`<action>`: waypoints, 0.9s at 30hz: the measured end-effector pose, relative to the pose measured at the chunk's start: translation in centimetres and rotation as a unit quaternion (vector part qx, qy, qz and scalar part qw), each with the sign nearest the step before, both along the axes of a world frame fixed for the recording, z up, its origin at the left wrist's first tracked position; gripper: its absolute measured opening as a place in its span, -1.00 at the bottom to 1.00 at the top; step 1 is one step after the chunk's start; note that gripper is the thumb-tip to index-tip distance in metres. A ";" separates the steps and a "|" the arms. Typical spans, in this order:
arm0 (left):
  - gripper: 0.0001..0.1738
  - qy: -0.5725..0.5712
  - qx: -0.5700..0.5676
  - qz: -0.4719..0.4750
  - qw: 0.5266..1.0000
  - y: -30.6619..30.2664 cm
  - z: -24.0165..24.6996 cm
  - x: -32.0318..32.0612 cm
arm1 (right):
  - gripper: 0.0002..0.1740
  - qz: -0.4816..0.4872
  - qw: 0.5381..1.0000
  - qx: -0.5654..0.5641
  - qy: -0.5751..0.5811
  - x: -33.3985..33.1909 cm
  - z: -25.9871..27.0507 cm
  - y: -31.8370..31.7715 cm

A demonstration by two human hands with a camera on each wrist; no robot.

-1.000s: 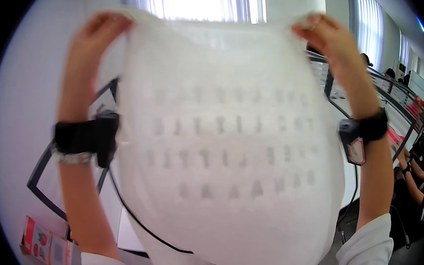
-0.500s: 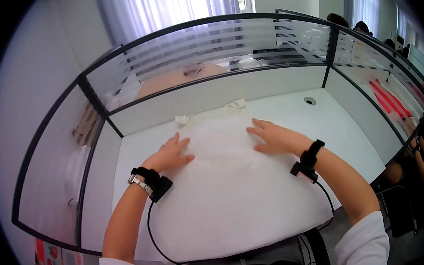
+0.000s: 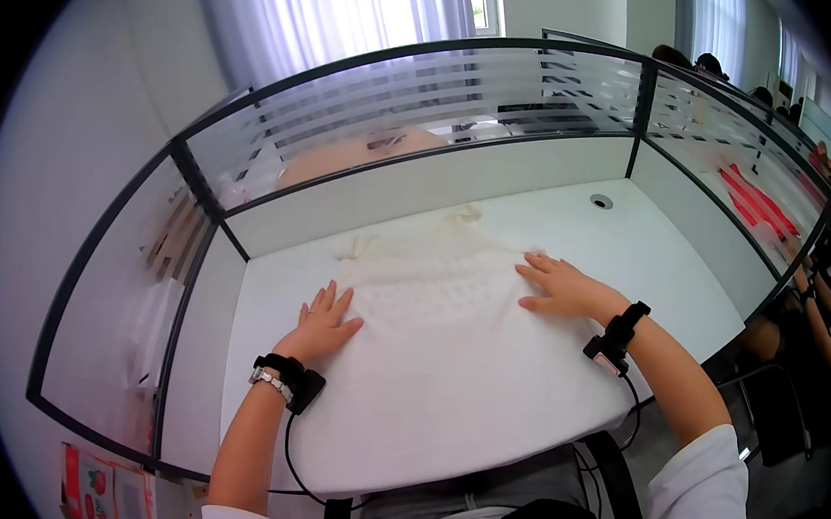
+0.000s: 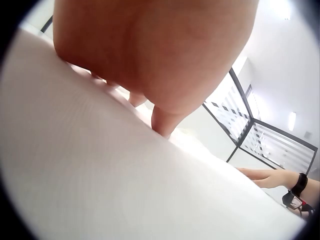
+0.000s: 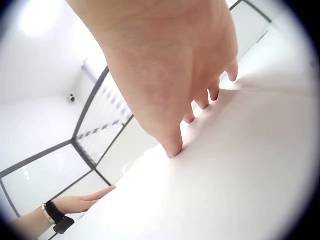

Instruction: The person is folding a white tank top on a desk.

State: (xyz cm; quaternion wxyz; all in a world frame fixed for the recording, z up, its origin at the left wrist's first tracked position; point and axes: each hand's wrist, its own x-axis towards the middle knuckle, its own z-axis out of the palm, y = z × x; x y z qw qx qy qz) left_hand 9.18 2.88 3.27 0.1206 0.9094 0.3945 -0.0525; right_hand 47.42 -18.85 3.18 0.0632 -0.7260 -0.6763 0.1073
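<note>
A white cloth [image 3: 447, 360] lies spread over the desk, reaching its front edge, with faint print showing through near the top. Two bunched bits of the cloth [image 3: 465, 215] stick out at its far end. On its left side my left hand [image 3: 320, 325] rests with fingers spread. My right hand [image 3: 569, 289] touches the upper right part, fingers apart. In the left wrist view the fingertips of my left hand [image 4: 155, 55] meet the white surface. The right wrist view has the fingertips of my right hand [image 5: 170, 70] pressing on the cloth [image 5: 240, 150].
A low partition [image 3: 421, 187] with striped glass panels surrounds the white desk [image 3: 688, 271]. A cable hole [image 3: 602, 202] is at the back right. Cables hang from both wrist cameras. A red and white box [image 3: 95, 488] stands at lower left; people sit at far right.
Both hands have come down from holding the cloth up in front of the camera, and the cloth now lies on the desk. Since the middle frame, the hands have moved slightly apart and the cloth lies flatter.
</note>
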 end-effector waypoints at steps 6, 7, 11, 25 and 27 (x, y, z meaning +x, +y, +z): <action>-0.13 0.030 0.012 0.026 0.999 0.1 -0.1 0.6 | -0.15 -0.023 1.000 -0.013 -0.004 -0.4 -0.5 0.6; -0.11 0.029 0.004 0.028 0.999 0.8 0.3 0.8 | -0.14 -0.022 1.000 -0.011 0.002 -0.2 -0.3 1.3; -0.06 0.026 -0.021 0.036 0.999 1.5 2.2 1.8 | -0.09 -0.022 0.999 -0.043 -0.001 0.7 0.8 3.1; 0.22 -0.014 -0.038 -0.035 0.999 2.2 2.2 9.5 | -0.41 0.004 0.994 0.098 0.047 -5.5 -0.6 14.7; -0.07 -0.133 -0.051 0.001 0.990 3.5 1.6 9.7 | -0.55 0.009 0.989 0.144 0.020 -5.3 -0.5 15.6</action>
